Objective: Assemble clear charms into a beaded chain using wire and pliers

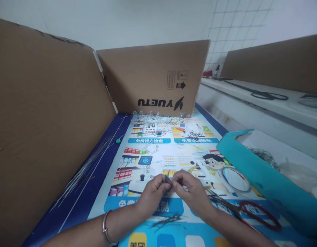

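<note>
My left hand (155, 192), with a silver bracelet on its wrist, is closed around a small bundle of thin dark wires (167, 174) that stick up between thumb and fingers. My right hand (187, 185) meets it there, its thumb and forefinger pinched together beside the bundle; what lies in that pinch is too small to make out. Below the hands, a loose pile of short dark wires (166, 220) lies on the printed mat (145, 151). To the right of my right hand, a pair of scissors with red handles (241, 207) rests on the mat, partly behind my forearm.
A turquoise box (266, 185) with silvery wire stands at right. Clear beads (150, 118) line the back, and dark rings (196, 135) lie nearby. A wire coil (235, 179) is right of centre. Long wires (83, 168) lie at left. Cardboard panels (153, 75) wall the left and back.
</note>
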The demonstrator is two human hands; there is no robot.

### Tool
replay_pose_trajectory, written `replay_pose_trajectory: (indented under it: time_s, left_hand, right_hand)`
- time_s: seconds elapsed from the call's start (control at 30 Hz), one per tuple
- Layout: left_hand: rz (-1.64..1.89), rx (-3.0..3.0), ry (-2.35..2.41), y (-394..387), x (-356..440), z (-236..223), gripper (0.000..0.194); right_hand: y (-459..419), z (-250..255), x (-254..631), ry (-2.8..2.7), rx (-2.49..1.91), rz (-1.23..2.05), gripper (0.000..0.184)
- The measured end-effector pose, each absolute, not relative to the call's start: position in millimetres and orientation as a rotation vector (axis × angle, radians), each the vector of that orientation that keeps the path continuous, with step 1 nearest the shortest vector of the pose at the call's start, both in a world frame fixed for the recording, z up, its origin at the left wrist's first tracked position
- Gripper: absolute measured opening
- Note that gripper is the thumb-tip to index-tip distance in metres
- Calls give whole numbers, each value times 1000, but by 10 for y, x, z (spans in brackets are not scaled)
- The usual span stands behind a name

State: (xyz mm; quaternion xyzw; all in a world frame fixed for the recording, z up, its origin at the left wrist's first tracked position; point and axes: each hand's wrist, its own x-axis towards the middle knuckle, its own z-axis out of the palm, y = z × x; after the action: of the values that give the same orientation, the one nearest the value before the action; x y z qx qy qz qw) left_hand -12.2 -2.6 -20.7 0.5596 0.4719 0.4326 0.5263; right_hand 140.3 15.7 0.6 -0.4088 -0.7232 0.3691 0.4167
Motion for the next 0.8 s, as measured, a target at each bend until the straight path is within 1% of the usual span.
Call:
replay_pose_trajectory:
  time_s: [0.2, 0.3, 0.33, 0.43, 0.47, 0.6, 0.7, 0.8]
  left_hand:
    - [946, 1434, 1076, -26, -128, -163, 18]
    - [937, 1449, 1105, -16, -130, -173, 22]
    - [939, 1452, 1123, -11, -132, -179, 23]
    - [956, 1442, 1128, -3, -138, -197, 23]
    - [960, 1436, 1114, -4, -141, -201, 22]
    - [967, 1456, 1126, -17, -156, -188, 22]
    - [953, 1539, 1107, -25, -167, -152, 25]
    - [898, 1637, 1058, -14, -171, -134, 26]
  right_hand:
    - [176, -51, 1391, -1895, -1001, 788, 9]
    - [173, -76, 1399, -1908, -983, 807, 8]
    - [173, -76, 1403, -1913, -969, 835, 10]
    - [177, -63, 1403, -1964, -915, 868, 23]
    - [178, -55, 1398, -1981, -903, 846, 23]
    - [171, 14, 1365, -2029, -853, 736, 11]
    - [161, 79, 1359, -2136, -838, 667, 13]
    - [174, 84, 1382, -2214, -912, 648, 11]
